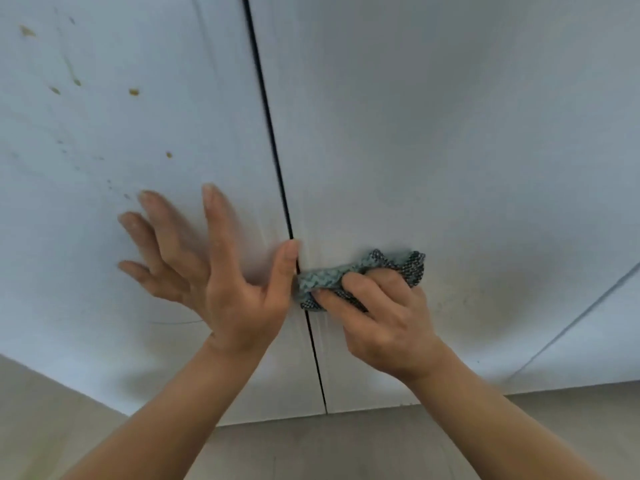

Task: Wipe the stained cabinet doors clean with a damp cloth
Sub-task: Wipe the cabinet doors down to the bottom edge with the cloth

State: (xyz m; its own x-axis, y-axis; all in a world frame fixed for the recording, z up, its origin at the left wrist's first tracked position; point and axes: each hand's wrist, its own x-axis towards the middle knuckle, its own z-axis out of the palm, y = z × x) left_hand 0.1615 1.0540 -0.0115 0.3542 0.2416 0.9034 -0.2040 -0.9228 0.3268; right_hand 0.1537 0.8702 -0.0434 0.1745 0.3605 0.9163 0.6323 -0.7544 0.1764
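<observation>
Right hand (377, 317) bunching the cloth (360, 277) in curled fingers against the right cabinet door (450, 133) beside the seam, left hand (211, 271) splayed, holding nothing, seemingly touching the stained left door (121, 116)

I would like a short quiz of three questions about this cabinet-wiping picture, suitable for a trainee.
1. True or false: the right hand holds the crumpled teal woven cloth.
2. Which flat white cabinet door carries the yellow-brown spots? A) left door B) right door
3. Fill in: the fingers of the left hand are ____ (spread or curled).

Key: 1 true; 2 A; 3 spread.
</observation>
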